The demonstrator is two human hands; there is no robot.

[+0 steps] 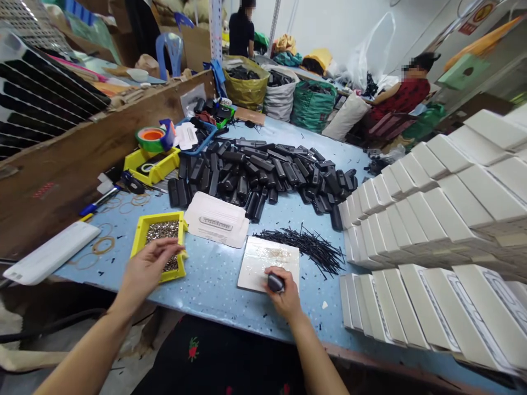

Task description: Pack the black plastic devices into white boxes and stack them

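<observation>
A heap of black plastic parts (263,173) is lying mid-frame on the blue table (214,285). Stacks of white boxes (444,230) are filling the right side. A roll of green tape (151,138) is sitting upper left.

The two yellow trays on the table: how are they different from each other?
The near yellow tray holds a heap of small metallic bits; the far yellow tray holds a few dark and white items instead. The near tray lies under the left hand, whose fingertips are over its contents; no hand is at the far tray. The near tray stands by the table edge; the far one is beside a green tape roll. Both are shallow, yellow and rectangular.
</observation>
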